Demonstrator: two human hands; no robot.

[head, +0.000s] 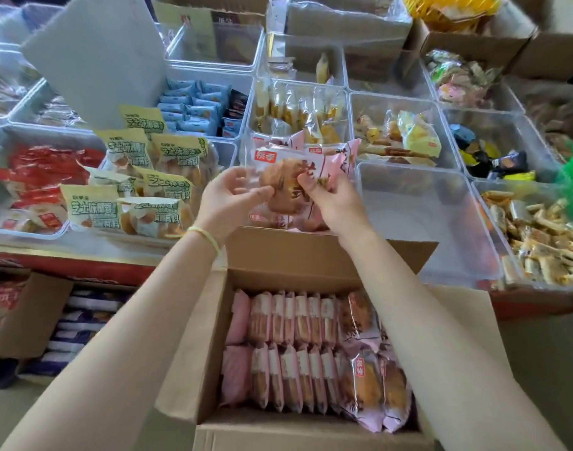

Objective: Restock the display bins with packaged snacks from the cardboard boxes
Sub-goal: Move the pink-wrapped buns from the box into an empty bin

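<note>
Two hands: both meet on one pink snack packet, held up over the pink-packet bin.
Right hand: fingers curled onto the packet's right half, thumb pressed on its clear front; a firm pinch.
Left hand: fingers loosely bent, tips touching the packet's left edge; more a steadying touch than a full grip, as far as can be told.
Packet position: flat face toward the camera, long axis running roughly left to right between the two hands, just above the packets already lying in that bin.
Key relation: the bin lies straight ahead of and below the fingers, so the drop looks like a short forward lowering; the right hand carries the load and seems the one to place it.
Supply: cardboard box below the forearms, open, with rows of pink packets standing on edge, nearly full.
Neighbours: clear empty bin just right; yellow-green packets left, on the bench.
</note>
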